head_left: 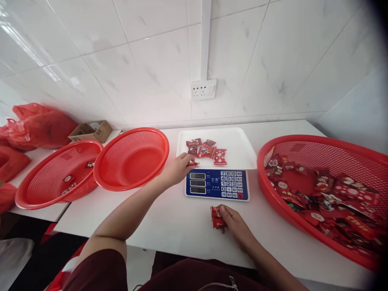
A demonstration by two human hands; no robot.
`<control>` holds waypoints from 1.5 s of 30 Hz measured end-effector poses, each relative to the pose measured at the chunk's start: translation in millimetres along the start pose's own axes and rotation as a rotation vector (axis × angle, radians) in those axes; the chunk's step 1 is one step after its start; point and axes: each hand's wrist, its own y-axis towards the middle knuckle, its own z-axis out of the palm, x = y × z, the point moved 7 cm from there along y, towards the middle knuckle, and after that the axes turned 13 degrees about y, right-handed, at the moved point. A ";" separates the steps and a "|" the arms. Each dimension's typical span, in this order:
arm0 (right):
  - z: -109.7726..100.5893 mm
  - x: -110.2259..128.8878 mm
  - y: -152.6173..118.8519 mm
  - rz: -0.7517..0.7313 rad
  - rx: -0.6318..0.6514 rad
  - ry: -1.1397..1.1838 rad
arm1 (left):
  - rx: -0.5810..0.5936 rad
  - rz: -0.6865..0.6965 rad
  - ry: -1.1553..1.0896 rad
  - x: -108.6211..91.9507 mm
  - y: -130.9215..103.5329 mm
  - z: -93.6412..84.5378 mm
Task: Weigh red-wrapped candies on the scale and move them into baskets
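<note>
A white tray (239,147) sits on a blue digital scale (214,188), its displays lit. Several small red packets (206,151) lie grouped on the tray's left half, one of them dotted with white (220,157). My left hand (182,166) reaches to the tray's front left corner, its fingers closed on a small red packet (192,164). In front of the scale, above the table, my right hand (230,221) pinches red packets (217,217) between thumb and fingers; their exact number cannot be made out.
On the right stands a large red basket (303,141) holding many packets. An empty red basket (131,159) and another with a few packets (57,173) stand left. Behind are a cardboard box (103,131) and red bags (45,127). A socket (203,89) is on the wall.
</note>
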 end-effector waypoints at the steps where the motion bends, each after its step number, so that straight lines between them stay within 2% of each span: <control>1: -3.4 7.2 1.8 -0.011 -0.035 0.044 | -0.030 -0.002 -0.019 0.1 -1.0 -2.3; 3: -12.9 29.3 2.7 -0.088 -0.096 0.074 | -0.110 -0.009 -0.019 1.9 -3.9 -10.2; 5: -25.9 61.2 -2.8 -0.223 -0.146 0.006 | -0.213 -0.035 0.037 9.1 -8.6 -23.5; 7: -43.4 98.2 -16.5 -0.376 -0.232 -0.143 | -0.321 -0.109 0.137 25.1 -15.7 -41.1; 9: -66.4 132.8 -35.9 -0.480 -0.397 -0.358 | -0.377 -0.229 0.241 49.5 -23.9 -56.9; 11: -94.5 160.1 -56.5 -0.509 -0.644 -0.599 | -0.358 -0.340 0.325 74.5 -30.5 -65.5; 13: -118.4 175.2 -66.9 -0.441 -0.800 -0.853 | -0.307 -0.357 0.357 88.3 -32.3 -66.0; 14: -127.1 178.1 -65.9 -0.389 -0.812 -0.977 | -0.280 -0.327 0.344 88.9 -30.7 -63.3; 16: -133.6 178.2 -55.0 -0.331 -0.727 -1.196 | -0.213 -0.219 0.272 77.6 -22.3 -53.2; 19: -114.4 175.3 -31.8 -0.419 -0.552 -1.346 | -0.081 -0.014 0.183 39.5 0.4 -31.2; 22: -70.0 172.2 -3.9 -0.520 -0.373 -1.313 | 0.008 0.133 0.216 3.9 26.5 -11.1; 23: -53.2 170.7 7.2 -0.532 -0.310 -1.301 | 0.022 0.148 0.231 -2.4 34.4 -5.7; 26: -12.8 171.6 42.0 -0.549 -0.242 -1.278 | 0.037 0.152 0.250 -7.9 50.9 6.5; 31: 25.1 173.1 92.6 -0.557 -0.157 -1.334 | 0.015 0.192 0.240 -4.4 52.0 13.4; 34: 34.0 170.4 108.7 -0.548 -0.123 -1.349 | -0.012 0.185 0.223 -1.8 44.2 9.6; 36: 35.2 167.6 114.0 -0.524 -0.116 -1.355 | -0.045 0.140 0.212 4.5 36.0 1.0; 39: 31.7 164.7 115.8 -0.480 -0.122 -1.345 | -0.138 0.018 0.202 26.5 15.2 -23.5; 42: 26.6 166.0 113.5 -0.450 -0.143 -1.295 | -0.246 -0.144 0.201 60.3 -14.8 -49.6; 45: 30.0 172.4 112.4 -0.464 -0.165 -1.208 | -0.353 -0.258 0.194 82.0 -43.9 -58.5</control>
